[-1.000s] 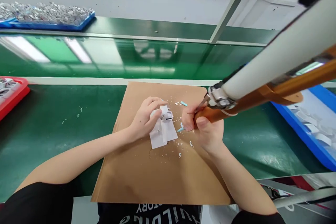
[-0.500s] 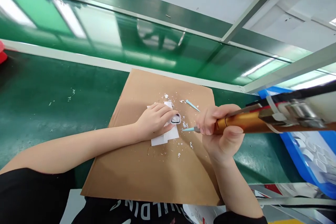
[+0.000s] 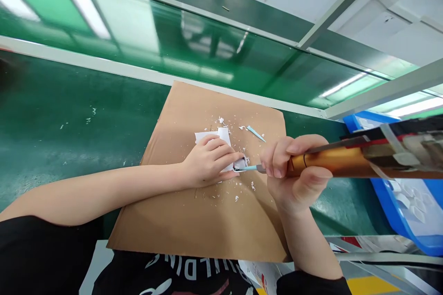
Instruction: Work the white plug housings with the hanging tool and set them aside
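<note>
My left hand is closed around a small white hollow plastic part, its open end facing right. White paper pieces lie under that hand. In my right hand is an orange-gold handheld power tool, gripped like a thick pen. A thin light-blue pointed tip projects from its front and meets the lower rim of the white part's opening. Whether the tip is inside the opening or only on its edge, I cannot tell. The far side of the part is hidden by my left fingers.
A brown cardboard sheet lies on the green table. White shavings are scattered over the cardboard. A loose light-blue pointed piece lies beyond my right hand. At right stands a blue tray holding white parts.
My left hand has moved slightly right with the white part. The tool's blue tip, which was apart from the part, now meets its rim. The view has shifted a little.
</note>
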A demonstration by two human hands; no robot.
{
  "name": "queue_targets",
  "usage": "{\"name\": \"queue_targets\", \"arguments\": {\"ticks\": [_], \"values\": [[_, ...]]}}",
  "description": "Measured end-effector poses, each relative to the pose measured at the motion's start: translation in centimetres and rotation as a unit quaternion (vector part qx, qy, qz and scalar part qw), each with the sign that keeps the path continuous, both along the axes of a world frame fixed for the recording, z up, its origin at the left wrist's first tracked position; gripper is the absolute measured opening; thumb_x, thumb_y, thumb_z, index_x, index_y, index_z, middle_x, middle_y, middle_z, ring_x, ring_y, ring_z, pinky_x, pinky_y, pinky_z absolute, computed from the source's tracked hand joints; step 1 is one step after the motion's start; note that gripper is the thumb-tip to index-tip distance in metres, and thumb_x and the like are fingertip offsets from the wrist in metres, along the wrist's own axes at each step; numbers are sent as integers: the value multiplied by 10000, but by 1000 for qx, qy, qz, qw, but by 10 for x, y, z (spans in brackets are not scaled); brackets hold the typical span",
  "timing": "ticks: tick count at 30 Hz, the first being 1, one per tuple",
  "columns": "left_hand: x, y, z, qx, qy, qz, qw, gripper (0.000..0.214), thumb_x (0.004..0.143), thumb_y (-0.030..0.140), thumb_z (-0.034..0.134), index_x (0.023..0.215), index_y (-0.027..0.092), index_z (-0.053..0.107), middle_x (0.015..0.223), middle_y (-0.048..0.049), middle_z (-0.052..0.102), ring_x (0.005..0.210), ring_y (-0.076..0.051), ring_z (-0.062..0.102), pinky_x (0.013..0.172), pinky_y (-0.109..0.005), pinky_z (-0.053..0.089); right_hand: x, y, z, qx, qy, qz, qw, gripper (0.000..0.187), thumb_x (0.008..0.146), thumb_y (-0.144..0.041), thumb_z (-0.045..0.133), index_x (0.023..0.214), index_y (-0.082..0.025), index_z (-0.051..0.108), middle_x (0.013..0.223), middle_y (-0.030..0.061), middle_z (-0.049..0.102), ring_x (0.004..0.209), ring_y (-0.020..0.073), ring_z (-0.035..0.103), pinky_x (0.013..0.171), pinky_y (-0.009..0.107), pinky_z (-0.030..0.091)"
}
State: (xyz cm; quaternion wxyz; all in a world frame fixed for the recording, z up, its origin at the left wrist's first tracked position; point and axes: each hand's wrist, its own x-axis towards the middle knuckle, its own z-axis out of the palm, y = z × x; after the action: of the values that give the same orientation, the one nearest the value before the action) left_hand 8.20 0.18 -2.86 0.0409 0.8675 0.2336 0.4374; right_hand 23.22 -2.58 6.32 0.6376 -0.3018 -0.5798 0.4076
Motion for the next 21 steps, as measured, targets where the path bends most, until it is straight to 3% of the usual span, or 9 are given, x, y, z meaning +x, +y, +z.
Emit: {"name": "queue_targets", "arguments": {"ticks": [8, 21], "values": [[-1, 0, -3, -18, 18, 28, 999, 276, 879, 418, 543, 1078, 235, 601, 879, -8, 692, 806, -159, 587, 836, -335, 413, 1, 0, -1, 1, -5, 4, 1000, 241, 819, -464, 572, 815, -224, 553, 461, -68, 388, 358, 58, 333, 386, 201, 319], [0, 1, 1, 22, -40, 17, 999, 283, 813, 400, 652, 999, 195, 593, 800, 19, 677, 726, -129, 558, 789, -301, 420, -4, 1, 0, 16, 35, 35, 999, 207, 831, -400, 586, 826, -210, 504, 505, -80, 402, 366, 44, 334, 384, 187, 288]]}}
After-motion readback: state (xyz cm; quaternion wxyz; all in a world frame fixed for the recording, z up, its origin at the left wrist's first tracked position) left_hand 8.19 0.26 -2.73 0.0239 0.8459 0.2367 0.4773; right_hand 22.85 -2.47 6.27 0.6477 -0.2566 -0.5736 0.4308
